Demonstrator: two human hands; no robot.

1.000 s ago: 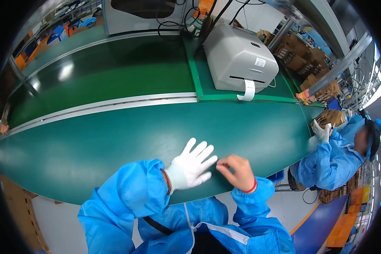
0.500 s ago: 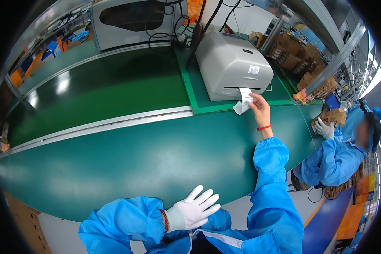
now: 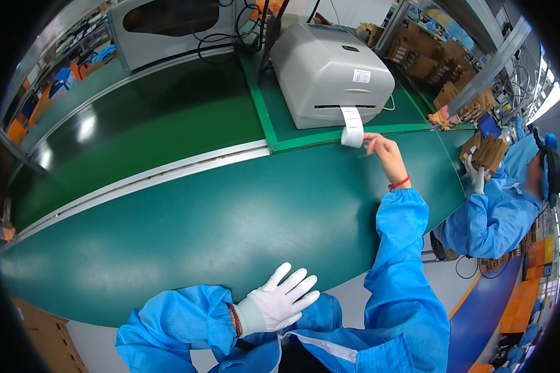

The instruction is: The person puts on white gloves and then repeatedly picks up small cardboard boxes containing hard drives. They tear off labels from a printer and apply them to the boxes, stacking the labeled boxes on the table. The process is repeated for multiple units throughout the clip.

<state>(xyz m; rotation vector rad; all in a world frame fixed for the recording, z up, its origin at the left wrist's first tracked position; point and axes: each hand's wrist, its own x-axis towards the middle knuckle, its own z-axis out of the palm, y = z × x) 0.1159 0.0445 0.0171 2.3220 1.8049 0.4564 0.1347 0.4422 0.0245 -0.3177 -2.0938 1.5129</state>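
A pale grey label printer (image 3: pixel 333 74) stands on the green bench, with a curling strip of white labels (image 3: pixel 353 127) hanging from its front slot. Just right of the strip's lower end is my bare right hand (image 3: pixel 387 158), a red band at its wrist. Its fingers are half bent and slightly apart, with nothing visible between them; whether a fingertip touches the strip is hard to make out. My left hand (image 3: pixel 281 299), in a white glove, is held at the bench's near edge, fingers spread and holding nothing.
The green worktop (image 3: pixel 218 217) runs along a sunken green belt (image 3: pixel 149 124) with a metal rail. A grey housing (image 3: pixel 168 34) and black cables stand behind. At the right, a co-worker in blue (image 3: pixel 491 214) holds brown cardboard (image 3: pixel 484 152); more cardboard (image 3: pixel 417 59) lies beyond the printer.
My right hand has let go of the label strip and drawn back slightly right. The strip now hangs longer and curls under. My left hand stays spread. The view has shifted a little.
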